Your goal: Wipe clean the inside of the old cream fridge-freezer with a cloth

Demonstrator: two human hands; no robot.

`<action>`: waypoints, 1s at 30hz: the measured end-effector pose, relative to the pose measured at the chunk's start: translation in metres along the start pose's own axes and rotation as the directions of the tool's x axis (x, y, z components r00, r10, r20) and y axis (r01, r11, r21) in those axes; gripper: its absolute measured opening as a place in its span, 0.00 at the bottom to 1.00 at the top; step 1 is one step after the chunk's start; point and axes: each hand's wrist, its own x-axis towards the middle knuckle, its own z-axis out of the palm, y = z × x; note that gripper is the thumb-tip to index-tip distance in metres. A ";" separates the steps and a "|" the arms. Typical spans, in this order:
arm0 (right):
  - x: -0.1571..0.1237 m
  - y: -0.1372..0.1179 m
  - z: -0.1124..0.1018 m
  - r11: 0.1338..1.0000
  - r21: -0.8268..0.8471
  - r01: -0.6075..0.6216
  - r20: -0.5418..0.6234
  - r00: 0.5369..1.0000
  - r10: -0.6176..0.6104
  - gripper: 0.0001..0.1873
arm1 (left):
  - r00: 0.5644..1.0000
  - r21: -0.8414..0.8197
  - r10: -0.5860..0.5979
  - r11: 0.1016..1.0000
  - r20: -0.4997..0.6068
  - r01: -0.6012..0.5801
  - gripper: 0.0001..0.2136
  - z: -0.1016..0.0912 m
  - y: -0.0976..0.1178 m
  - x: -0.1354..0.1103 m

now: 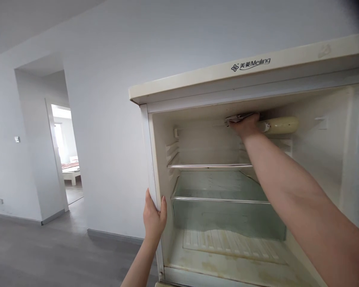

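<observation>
An old cream refrigerator (pixel 179 85) stands with its compartment exposed, no door across the front. My left hand (pixel 154 217) grips the left edge of its frame, thumb on the inner side and fingers round the outside. My right arm reaches deep inside, where my right hand (pixel 247 124) presses a folded whitish cloth (pixel 237 118) up near the compartment's ceiling. The hand partly covers the cloth. Just right of it sits a yellowish rounded lamp cover or housing (pixel 283 125).
Two glass shelves (pixel 209 166) cross the compartment below my right hand. Brownish-yellow stains mark the compartment floor (pixel 227 265). To the left are a pale wall (pixel 107 151), grey flooring (pixel 62 255) and a doorway with a bed (pixel 71 169) beyond.
</observation>
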 end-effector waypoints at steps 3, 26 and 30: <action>0.001 -0.004 -0.004 0.926 0.368 -0.088 -0.046 0.993 0.113 0.24 | 0.999 -0.008 0.033 0.999 -0.016 -0.033 0.32 0.000 0.000 0.000; -0.095 0.066 0.139 0.778 0.443 -0.446 0.277 0.893 0.355 0.17 | 0.999 0.052 0.021 0.998 0.025 -0.022 0.32 0.001 -0.001 0.001; -0.068 0.034 0.089 0.812 0.485 -0.324 0.211 0.945 0.251 0.20 | 0.999 0.065 0.038 0.997 0.006 -0.038 0.32 0.001 -0.002 0.001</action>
